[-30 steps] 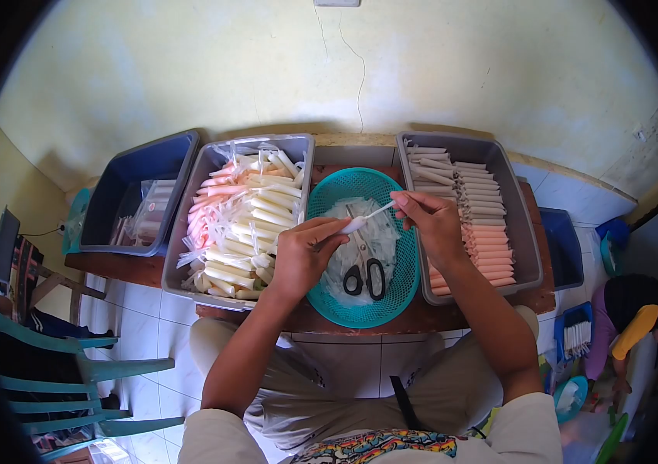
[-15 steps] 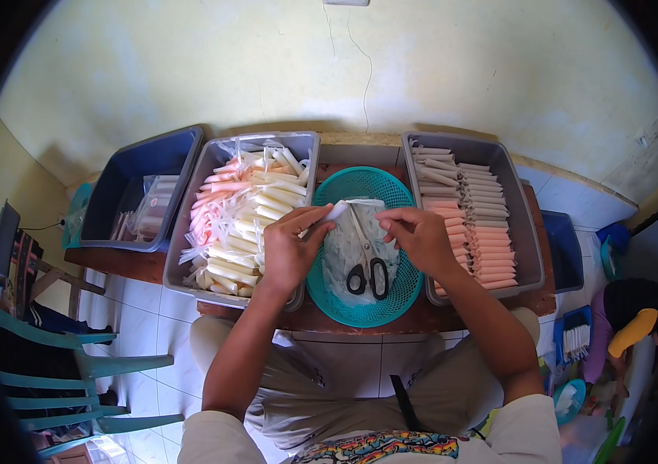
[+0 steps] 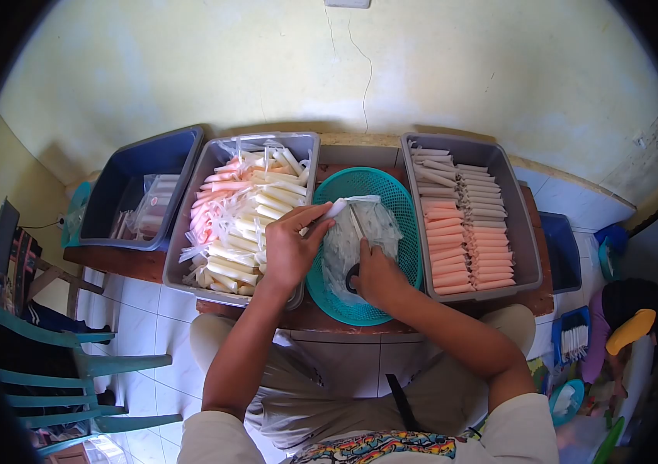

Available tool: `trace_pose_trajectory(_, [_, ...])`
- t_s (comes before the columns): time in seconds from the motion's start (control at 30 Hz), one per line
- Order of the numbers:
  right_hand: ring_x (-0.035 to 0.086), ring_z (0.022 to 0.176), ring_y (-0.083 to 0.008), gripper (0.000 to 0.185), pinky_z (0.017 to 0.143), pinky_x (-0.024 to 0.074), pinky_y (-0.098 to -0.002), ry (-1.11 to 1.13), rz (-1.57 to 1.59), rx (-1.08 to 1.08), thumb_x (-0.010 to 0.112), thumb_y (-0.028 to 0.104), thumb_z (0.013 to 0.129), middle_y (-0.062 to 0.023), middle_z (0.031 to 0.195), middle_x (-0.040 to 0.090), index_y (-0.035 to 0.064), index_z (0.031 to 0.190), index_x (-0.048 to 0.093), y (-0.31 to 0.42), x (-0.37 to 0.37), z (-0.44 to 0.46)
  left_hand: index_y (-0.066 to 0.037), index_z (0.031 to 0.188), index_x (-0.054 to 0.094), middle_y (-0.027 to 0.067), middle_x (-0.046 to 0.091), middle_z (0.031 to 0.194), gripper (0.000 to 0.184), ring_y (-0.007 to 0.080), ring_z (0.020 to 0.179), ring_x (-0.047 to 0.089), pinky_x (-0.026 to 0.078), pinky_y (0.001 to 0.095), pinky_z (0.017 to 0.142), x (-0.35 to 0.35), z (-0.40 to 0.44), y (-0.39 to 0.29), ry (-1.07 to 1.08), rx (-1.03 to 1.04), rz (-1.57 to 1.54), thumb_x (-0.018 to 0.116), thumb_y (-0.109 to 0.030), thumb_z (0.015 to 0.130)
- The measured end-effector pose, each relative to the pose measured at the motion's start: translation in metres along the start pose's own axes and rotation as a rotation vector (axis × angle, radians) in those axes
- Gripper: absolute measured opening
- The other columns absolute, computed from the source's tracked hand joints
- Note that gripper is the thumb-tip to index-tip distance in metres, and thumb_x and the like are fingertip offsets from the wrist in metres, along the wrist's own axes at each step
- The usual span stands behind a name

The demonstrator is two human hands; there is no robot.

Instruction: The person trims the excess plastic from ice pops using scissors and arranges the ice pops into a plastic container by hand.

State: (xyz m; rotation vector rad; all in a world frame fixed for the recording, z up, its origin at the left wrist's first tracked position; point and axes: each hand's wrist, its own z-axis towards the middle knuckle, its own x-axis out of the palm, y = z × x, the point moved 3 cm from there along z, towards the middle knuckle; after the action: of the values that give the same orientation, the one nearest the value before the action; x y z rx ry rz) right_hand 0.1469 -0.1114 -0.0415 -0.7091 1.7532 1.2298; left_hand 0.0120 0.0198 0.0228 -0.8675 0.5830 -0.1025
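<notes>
My left hand (image 3: pixel 295 241) pinches a white plastic-wrapped tube, like an ice pop (image 3: pixel 336 208), over the left side of a teal mesh basket (image 3: pixel 411 291). A clear plastic tail (image 3: pixel 365 199) stretches from the tube's end to the right. My right hand (image 3: pixel 382 278) is closed around the black handles of the scissors (image 3: pixel 356 221), whose blades point up toward the tube. Fingers hide most of the handles. Beneath the scissors, clear plastic scraps (image 3: pixel 336 259) lie in the basket.
A grey bin (image 3: pixel 312 166) on the left holds jumbled pink and cream tubes with long plastic tails. To the right, another grey bin (image 3: pixel 528 232) holds neat rows. Beyond are a dark blue bin (image 3: pixel 99 197), a green chair (image 3: pixel 47 381) and a bending person (image 3: pixel 630 309).
My right hand has let go of the plastic tail, moved down and left, and closed on the scissors' handles. My left hand stays in place with the tube.
</notes>
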Motion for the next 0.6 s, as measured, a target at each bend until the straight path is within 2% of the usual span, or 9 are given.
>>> trace_pose_trajectory(0.17, [0.069, 0.109, -0.0531, 0.071, 0.096, 0.0581, -0.0552, -0.009, 0.009, 0.036, 0.069, 0.012, 0.09, -0.0357, 0.124, 0.059, -0.0158, 0.148, 0.038, -0.005, 0.006, 0.008, -0.001, 0.119, 0.08, 0.0154, 0.081, 0.11, 0.032, 0.0198, 0.091, 0.078, 0.061, 0.031, 0.084, -0.002, 0.001, 0.0, -0.007, 0.029, 0.001, 0.085, -0.003, 0.088])
trace_pose_trajectory(0.3, [0.067, 0.112, -0.0539, 0.076, 0.1, 0.0564, -0.0552, 0.059, 0.041, 0.051, 0.07, 0.013, 0.088, -0.0359, 0.125, 0.059, -0.016, 0.15, 0.037, -0.004, -0.012, 0.006, -0.002, 0.119, 0.08, 0.0156, 0.081, 0.111, 0.032, 0.021, 0.092, 0.079, 0.061, 0.0315, 0.085, -0.007, 0.003, 0.006, -0.023, 0.0, 0.007, 0.085, -0.003, 0.088])
trace_pose_trajectory(0.37, [0.065, 0.113, -0.0502, 0.083, 0.1, 0.0546, -0.0529, 0.039, 0.093, -0.023, 0.076, 0.019, 0.085, -0.036, 0.127, 0.059, -0.0161, 0.151, 0.039, -0.012, -0.017, 0.005, -0.002, 0.12, 0.08, 0.0155, 0.081, 0.111, 0.032, 0.0222, 0.094, 0.079, 0.061, 0.032, 0.086, -0.012, 0.005, 0.004, -0.047, -0.001, 0.033, 0.084, -0.003, 0.088])
trace_pose_trajectory(0.4, [0.065, 0.113, -0.0502, 0.083, 0.1, 0.0546, -0.0529, 0.042, 0.091, -0.026, 0.076, 0.019, 0.085, -0.036, 0.127, 0.059, -0.0161, 0.151, 0.039, -0.017, -0.019, 0.004, -0.002, 0.12, 0.08, 0.0155, 0.081, 0.111, 0.032, 0.0222, 0.094, 0.079, 0.061, 0.032, 0.086, -0.013, 0.006, 0.005, -0.051, -0.003, 0.034, 0.084, -0.003, 0.088])
trace_pose_trajectory(0.47, [0.065, 0.11, -0.0473, 0.08, 0.1, 0.0535, -0.0516, -0.067, 0.08, -0.107, 0.075, 0.019, 0.085, -0.0329, 0.122, 0.062, -0.0152, 0.149, 0.043, -0.02, -0.029, -0.001, -0.004, 0.119, 0.081, 0.0153, 0.08, 0.109, 0.03, 0.0279, 0.091, 0.079, 0.061, 0.0351, 0.08, -0.015, 0.007, 0.005, -0.088, 0.038, 0.043, 0.083, -0.004, 0.089])
trace_pose_trajectory(0.6, [0.066, 0.107, -0.0437, 0.078, 0.097, 0.0539, -0.0489, -0.12, 0.135, -0.131, 0.077, 0.015, 0.083, -0.0278, 0.119, 0.064, -0.0093, 0.151, 0.046, -0.013, -0.058, -0.019, -0.003, 0.119, 0.081, 0.016, 0.08, 0.108, 0.03, 0.0277, 0.089, 0.079, 0.061, 0.0346, 0.079, -0.021, 0.011, 0.005, -0.154, 0.055, 0.052, 0.082, -0.002, 0.089])
